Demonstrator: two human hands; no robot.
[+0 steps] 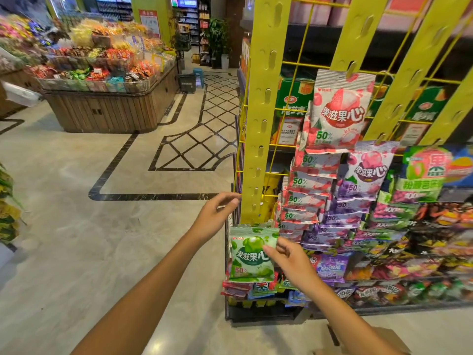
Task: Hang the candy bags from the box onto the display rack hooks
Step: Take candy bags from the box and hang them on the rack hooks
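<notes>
Green candy bag (252, 253) hanging at bottom of leftmost yellow hook strip (263, 108), lower centre of frame, top edge tucked right under strip's lower end. Flat, facing camera, roughly upright.

Right hand (290, 262) at bag's right edge, centre-bottom of frame: thumb and forefinger tips on the front face near the upper right corner, other fingers loosely curled behind. Looks like a light pinch on the bag; cannot tell if thumb wraps behind it.

Left hand (216, 215) just left of strip's lower end, centre of frame: fingers half-curled, tips touching or nearly touching the strip edge / wire grid there. Holding nothing visible. Contact not resolvable.

Next strip to the right: column of red lychee bags (341, 111) overlapping downward, top one in upper right. Further right: purple grape bags (368, 170) same stacking, then green-and-pink bags (422, 172) at right edge.

Cardboard box (384, 339) corner at bottom right, mostly hidden by right forearm. Contents not visible.

Wooden candy island (102, 108) upper left, well apart from rack. Tiled floor (76, 201) across left half.
</notes>
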